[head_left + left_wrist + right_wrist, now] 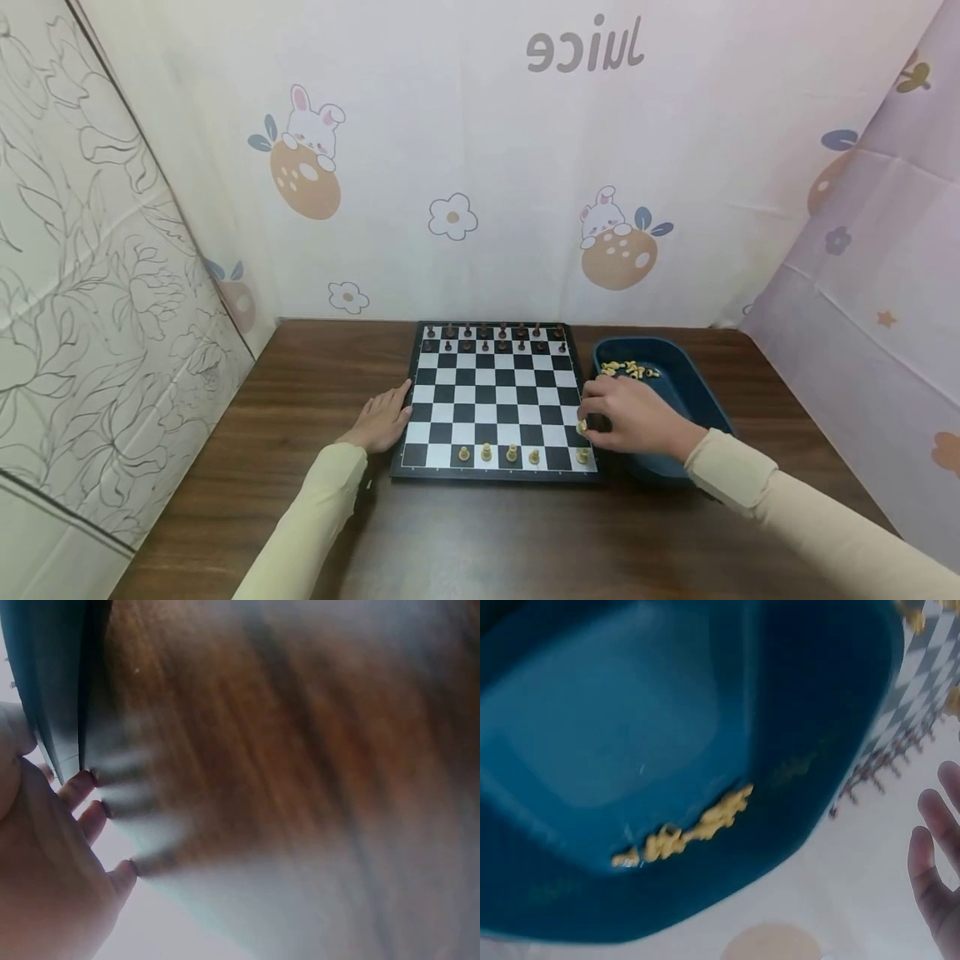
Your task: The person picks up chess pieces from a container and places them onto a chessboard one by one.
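My right hand (633,415) pinches a pale yellow chess piece (582,427) over the right edge of the chessboard (486,414); its exact kind cannot be made out. In the right wrist view that piece (952,701) shows at the frame's edge, above the fingers (924,851). My left hand (381,417) rests at the board's left edge with its fingers extended, touching the frame. Along the near row stand several pale pieces, among them one (512,452) in the middle and one (582,456) in the right corner. Dark red-brown pieces (484,344) fill the two far rows.
Right of the board is a blue plastic bin (701,387), partly under my right forearm. Several pale pieces (697,829) lie heaped along one side inside it. Board and bin sit on a brown wooden table (315,367), with printed cloth (465,150) hanging behind.
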`<state>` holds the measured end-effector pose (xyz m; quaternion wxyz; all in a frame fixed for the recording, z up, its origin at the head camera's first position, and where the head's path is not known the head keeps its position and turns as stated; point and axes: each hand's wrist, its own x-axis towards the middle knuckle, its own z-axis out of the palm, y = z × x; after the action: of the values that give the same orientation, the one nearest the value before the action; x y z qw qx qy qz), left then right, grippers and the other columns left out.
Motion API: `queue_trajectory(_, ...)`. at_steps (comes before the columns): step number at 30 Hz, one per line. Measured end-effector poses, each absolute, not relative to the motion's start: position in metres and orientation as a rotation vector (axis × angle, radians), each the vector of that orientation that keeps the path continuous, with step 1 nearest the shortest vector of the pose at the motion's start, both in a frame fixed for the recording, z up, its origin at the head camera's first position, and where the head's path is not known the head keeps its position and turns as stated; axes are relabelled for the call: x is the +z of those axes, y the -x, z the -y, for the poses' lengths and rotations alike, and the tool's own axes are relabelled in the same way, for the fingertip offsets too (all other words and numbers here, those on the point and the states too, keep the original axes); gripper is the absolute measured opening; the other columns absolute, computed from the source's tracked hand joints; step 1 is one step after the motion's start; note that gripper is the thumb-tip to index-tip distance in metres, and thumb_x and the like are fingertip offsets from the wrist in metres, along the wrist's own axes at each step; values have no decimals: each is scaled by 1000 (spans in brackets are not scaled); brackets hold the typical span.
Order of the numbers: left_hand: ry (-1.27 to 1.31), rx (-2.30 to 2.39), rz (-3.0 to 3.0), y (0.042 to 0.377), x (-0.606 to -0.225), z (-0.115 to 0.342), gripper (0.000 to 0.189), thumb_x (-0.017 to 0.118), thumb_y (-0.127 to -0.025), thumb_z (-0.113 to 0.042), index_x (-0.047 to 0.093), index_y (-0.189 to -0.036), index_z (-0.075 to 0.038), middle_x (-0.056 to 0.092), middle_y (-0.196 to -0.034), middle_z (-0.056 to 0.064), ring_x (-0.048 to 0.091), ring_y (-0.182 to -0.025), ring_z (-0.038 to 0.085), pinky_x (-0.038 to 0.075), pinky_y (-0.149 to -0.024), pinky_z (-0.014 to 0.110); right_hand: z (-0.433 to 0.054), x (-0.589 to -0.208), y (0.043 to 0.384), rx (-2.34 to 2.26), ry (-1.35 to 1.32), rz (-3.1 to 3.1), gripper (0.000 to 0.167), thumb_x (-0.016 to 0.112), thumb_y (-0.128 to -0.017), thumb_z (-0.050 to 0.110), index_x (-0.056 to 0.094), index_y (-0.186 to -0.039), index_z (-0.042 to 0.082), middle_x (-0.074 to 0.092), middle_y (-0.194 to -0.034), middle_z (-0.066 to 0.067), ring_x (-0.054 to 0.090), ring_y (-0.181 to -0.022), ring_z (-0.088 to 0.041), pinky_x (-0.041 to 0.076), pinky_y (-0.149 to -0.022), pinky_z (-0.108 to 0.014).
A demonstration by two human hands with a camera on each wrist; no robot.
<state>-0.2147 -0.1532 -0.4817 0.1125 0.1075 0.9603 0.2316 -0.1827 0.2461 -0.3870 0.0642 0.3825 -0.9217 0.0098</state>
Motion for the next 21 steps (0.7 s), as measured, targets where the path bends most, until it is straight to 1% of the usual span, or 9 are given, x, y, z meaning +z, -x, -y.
queue_trajectory(7,-320,678,-2817,215,-483,153,56,34,-104,-25,15,-153,-5,26,-150,25,23,-138,42,10,-112,58,-228,-399,174,29,-1208,2812,16,75,-77,38,73,-88,27,58,-86,10,46,-73,-7,47,-65,-27)
queue_trajectory(15,-316,679,-2817,214,-481,154,56,34,-104,-25,16,-152,-5,26,-150,25,23,-138,42,9,-112,58,-220,-409,174,37,-1199,2903,20,74,-79,43,75,-90,26,58,-87,9,46,-76,-8,46,-65,-27)
queue_trajectory(21,-313,679,-2821,216,-482,153,56,34,-103,-26,16,-153,-6,26,-151,24,23,-138,41,9,-112,57,-217,-416,173,48,-1209,2895,20,73,-80,43,76,-89,27,57,-84,11,45,-76,-7,44,-63,-25)
